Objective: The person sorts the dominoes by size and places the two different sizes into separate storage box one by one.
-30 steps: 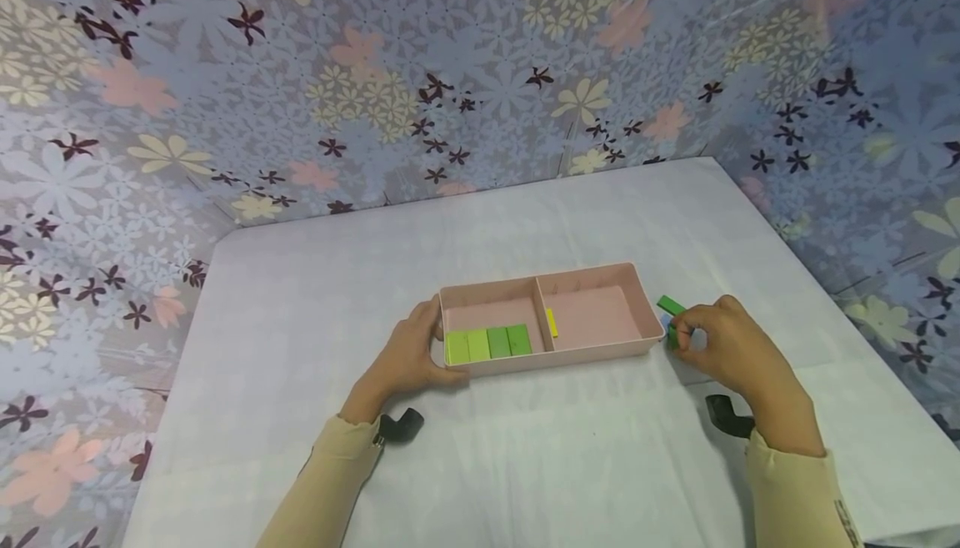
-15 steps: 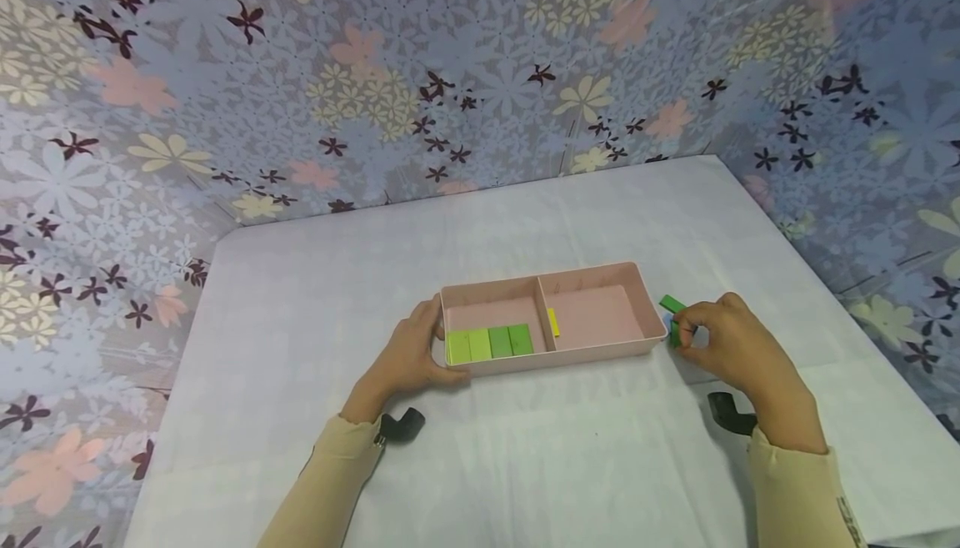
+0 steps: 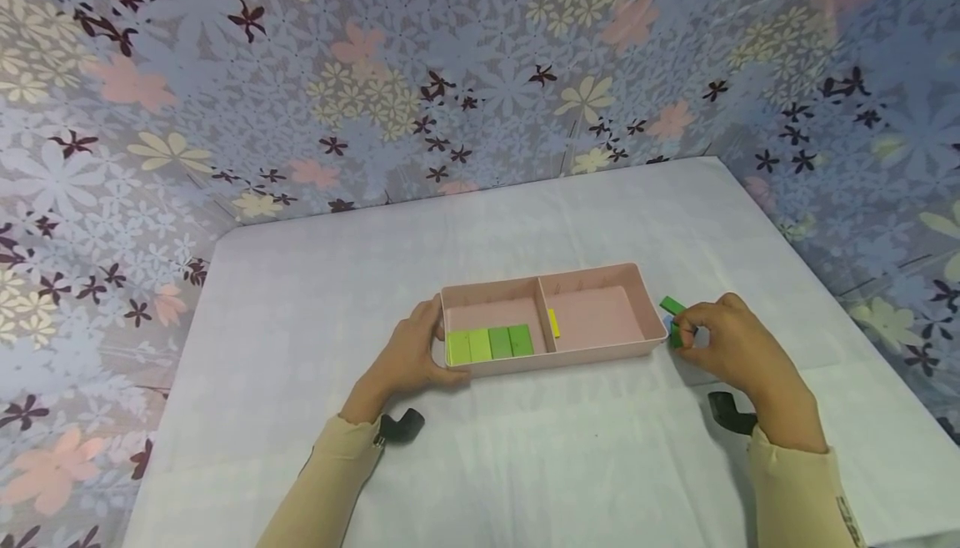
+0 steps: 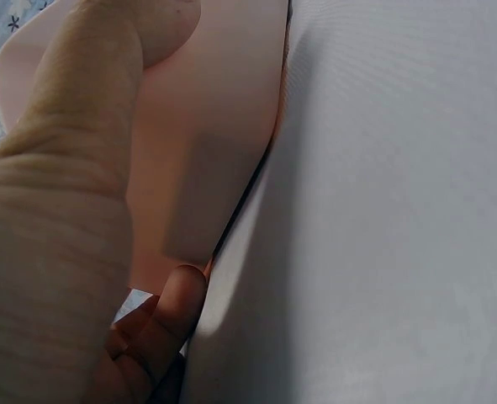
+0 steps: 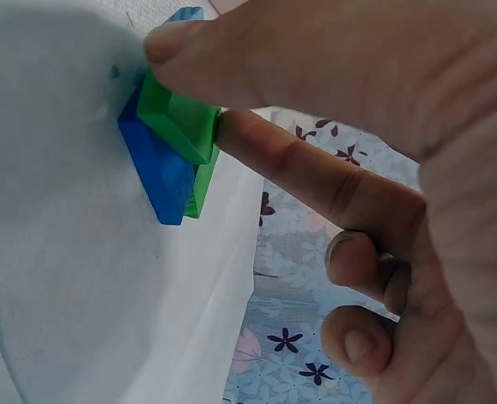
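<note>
left hand (image 3: pixel 408 354) grips pink tray (image 3: pixel 596 314) | right hand (image 3: pixel 737 354) pinches green block (image 5: pixel 181 120) | tray's long axis runs left-right

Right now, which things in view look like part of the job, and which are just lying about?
Likely part of the job:
- pink tray, held by left hand
- row of four green blocks and yellow piece in it
- green block pinched by right hand
- blue block beside it

Likely just there:
- white cloth
- floral backdrop
- black wrist fittings
</note>
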### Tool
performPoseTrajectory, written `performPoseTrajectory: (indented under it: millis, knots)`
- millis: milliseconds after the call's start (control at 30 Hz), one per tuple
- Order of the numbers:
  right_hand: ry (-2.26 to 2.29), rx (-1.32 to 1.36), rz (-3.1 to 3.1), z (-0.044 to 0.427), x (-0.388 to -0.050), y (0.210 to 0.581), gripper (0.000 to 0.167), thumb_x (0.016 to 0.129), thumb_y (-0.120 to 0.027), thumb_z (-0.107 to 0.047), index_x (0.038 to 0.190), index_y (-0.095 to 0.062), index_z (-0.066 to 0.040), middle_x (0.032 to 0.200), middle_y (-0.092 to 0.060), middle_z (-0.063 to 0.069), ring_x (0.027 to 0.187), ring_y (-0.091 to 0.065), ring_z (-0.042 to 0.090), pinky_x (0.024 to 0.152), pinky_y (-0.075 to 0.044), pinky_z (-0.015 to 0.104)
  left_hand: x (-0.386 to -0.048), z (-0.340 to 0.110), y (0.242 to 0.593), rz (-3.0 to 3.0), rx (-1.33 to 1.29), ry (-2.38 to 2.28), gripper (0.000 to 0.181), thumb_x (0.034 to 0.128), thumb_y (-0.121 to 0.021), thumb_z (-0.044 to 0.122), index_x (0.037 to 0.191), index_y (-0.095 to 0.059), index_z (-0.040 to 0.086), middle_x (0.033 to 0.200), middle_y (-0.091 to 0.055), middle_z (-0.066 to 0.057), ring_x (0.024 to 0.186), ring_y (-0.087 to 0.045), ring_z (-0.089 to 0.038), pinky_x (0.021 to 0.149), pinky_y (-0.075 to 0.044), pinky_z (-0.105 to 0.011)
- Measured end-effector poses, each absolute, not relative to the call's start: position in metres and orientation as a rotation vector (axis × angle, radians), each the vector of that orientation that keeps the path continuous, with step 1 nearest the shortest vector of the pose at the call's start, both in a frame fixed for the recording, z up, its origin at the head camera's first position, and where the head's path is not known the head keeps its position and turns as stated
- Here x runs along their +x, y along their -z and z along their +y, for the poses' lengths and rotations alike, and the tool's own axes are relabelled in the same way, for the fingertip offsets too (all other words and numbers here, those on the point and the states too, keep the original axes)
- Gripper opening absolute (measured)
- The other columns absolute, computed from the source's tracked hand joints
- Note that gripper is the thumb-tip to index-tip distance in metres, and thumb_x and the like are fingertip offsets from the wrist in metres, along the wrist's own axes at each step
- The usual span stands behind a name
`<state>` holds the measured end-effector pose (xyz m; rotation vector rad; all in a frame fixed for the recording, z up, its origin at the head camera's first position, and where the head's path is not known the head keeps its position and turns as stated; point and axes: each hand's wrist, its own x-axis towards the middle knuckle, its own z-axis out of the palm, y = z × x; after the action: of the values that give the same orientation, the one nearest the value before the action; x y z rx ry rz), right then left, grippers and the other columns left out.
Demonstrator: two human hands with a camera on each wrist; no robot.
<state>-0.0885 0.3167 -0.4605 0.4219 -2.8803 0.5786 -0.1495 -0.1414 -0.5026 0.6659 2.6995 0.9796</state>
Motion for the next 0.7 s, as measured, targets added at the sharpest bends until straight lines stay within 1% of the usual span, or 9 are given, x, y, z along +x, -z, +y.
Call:
performPoseTrajectory:
  millis: [100,200,333,400,567,700]
  knots:
    - [-0.576,0.416,-2.886,0.318,-0.089,0.461,0.046,0.062,-0.092,-0.004,0.066,-0.052,-0.028,0.088,-0.072,-0.004,0.076,-0.035,0.018,0.064,-0.032,0.032,-0.149,-0.142,0.502,2.699,0.667,-0.984,0.119,0.0623,-0.091,0.054,0.157,-0.024,0.027,0.134,-0.047,-0.001,0.099,-0.047,-0.019,0.101,-0.043,-0.045]
    - [-0.574,0.406,-2.889,0.319,-0.089,0.462,0.047,0.061,-0.094,-0.007,0.065,-0.053,-0.029,0.092,-0.074,-0.002,0.076,-0.036,0.019,0.063,-0.032,0.032,-0.149,-0.142,0.501,2.702,0.673,-0.984,0.12,0.062,-0.091,0.053,0.158,-0.024,0.026,0.135,-0.047,-0.002,0.101,-0.047,-0.019,0.102,-0.043,-0.047]
    - [-0.578,0.39,-2.896,0.319,-0.089,0.461,0.047,0.062,-0.094,-0.007,0.065,-0.052,-0.029,0.086,-0.07,-0.005,0.075,-0.035,0.019,0.062,-0.031,0.032,-0.149,-0.142,0.501,2.705,0.678,-0.988,0.121,0.0617,-0.091,0.055,0.158,-0.023,0.026,0.14,-0.047,-0.002,0.106,-0.048,-0.02,0.105,-0.042,-0.049]
    - [-0.582,0.38,-2.904,0.319,-0.089,0.46,0.047,0.063,-0.093,-0.007,0.065,-0.052,-0.028,0.087,-0.07,-0.005,0.076,-0.034,0.019,0.063,-0.031,0.032,-0.15,-0.142,0.502,2.709,0.685,-0.981,0.121,0.062,-0.09,0.056,0.158,-0.023,0.027,0.14,-0.047,-0.002,0.107,-0.048,-0.02,0.105,-0.042,-0.049]
    - [-0.578,0.373,-2.904,0.317,-0.09,0.456,0.047,0.062,-0.093,-0.007,0.065,-0.051,-0.028,0.096,-0.075,0.002,0.077,-0.035,0.019,0.064,-0.032,0.033,-0.151,-0.143,0.503,2.717,0.706,-0.971,0.119,0.0623,-0.091,0.055,0.157,-0.024,0.025,0.136,-0.048,-0.003,0.101,-0.048,-0.019,0.102,-0.044,-0.046]
    - [-0.565,0.375,-2.891,0.317,-0.092,0.451,0.048,0.061,-0.093,-0.005,0.065,-0.051,-0.027,0.103,-0.076,0.007,0.079,-0.037,0.019,0.064,-0.034,0.033,-0.15,-0.143,0.503,2.708,0.715,-0.988,0.116,0.0625,-0.091,0.053,0.155,-0.027,0.023,0.127,-0.05,-0.002,0.095,-0.048,-0.017,0.095,-0.045,-0.041]
